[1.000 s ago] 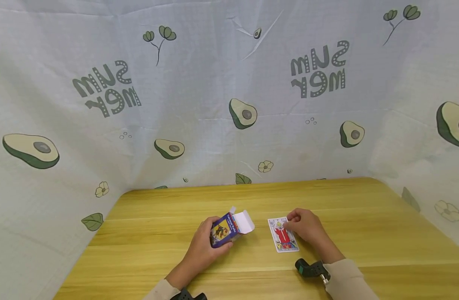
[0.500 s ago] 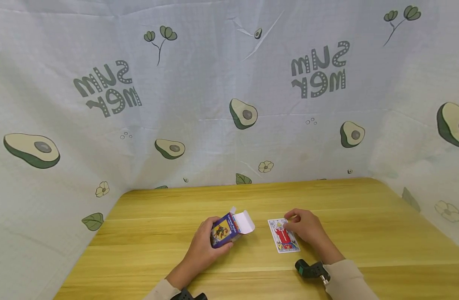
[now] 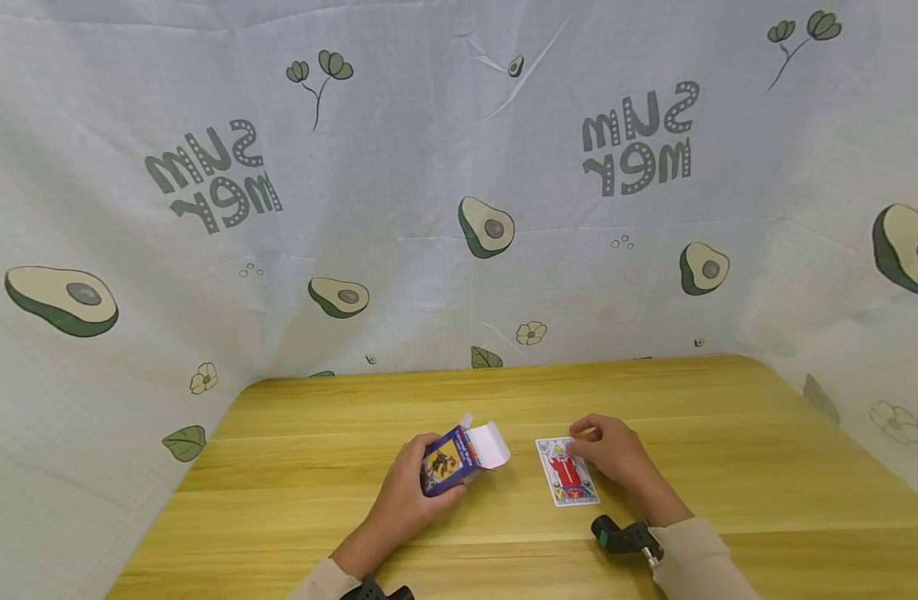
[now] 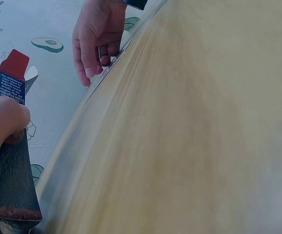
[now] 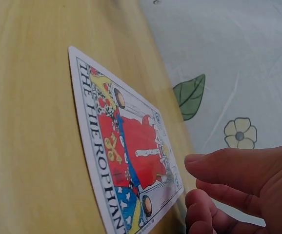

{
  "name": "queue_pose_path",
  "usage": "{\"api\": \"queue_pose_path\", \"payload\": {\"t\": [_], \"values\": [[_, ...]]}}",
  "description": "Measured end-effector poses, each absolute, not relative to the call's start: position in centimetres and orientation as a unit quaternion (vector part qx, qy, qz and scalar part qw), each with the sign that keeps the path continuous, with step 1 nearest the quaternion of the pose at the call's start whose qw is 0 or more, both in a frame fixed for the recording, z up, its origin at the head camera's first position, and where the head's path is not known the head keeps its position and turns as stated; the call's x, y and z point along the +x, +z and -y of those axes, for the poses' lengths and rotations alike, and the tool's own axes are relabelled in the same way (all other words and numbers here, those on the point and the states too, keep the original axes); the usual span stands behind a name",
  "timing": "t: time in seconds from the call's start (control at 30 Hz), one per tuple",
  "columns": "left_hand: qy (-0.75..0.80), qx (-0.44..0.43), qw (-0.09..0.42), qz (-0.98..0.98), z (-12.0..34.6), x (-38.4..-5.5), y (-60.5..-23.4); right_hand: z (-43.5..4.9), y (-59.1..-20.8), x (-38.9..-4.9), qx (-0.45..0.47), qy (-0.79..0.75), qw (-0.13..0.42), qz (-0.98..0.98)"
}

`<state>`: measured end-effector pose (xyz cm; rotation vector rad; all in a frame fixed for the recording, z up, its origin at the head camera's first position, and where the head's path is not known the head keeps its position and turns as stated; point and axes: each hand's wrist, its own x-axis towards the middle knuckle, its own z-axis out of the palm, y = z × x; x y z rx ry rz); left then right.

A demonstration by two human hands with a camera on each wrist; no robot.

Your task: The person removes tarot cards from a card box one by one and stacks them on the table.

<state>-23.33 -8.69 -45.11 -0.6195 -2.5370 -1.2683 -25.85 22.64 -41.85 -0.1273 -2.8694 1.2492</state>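
My left hand (image 3: 409,492) grips a blue tarot card box (image 3: 447,463) with its white end flap hanging open toward the right. In the left wrist view the thumb lies across the box's narrow printed side (image 4: 10,87). A tarot card (image 3: 566,475), marked "The Hierophant" in the right wrist view, lies face up on the table to the right of the box. At its upper right corner is my right hand (image 3: 612,450), the thumb over the card's edge. Between thumb and fingers (image 5: 199,209) a gap shows, and nothing is pinched there.
The wooden table (image 3: 316,433) runs back to a white cloth (image 3: 413,167) printed with avocados, which hangs behind and at both sides. A dark wrist camera mount (image 3: 624,537) is strapped at the right sleeve.
The card has slid very slightly toward the front of the table. My right fingertips have moved a little left at its upper edge. The left hand and the box have stayed still.
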Motion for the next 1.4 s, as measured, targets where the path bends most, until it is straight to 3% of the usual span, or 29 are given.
{"api": "queue_pose_path", "payload": {"t": [0.8,1.4], "values": [[-0.434,-0.222,0.106,0.867,8.7,-23.7,-44.8,-17.6,-37.2,-25.4,0.051,0.465,0.072,0.881],[-0.435,-0.23,0.112,0.863,8.7,-23.6,-45.4,-13.8,-36.3,-25.2,0.077,0.53,0.057,0.843]]}}
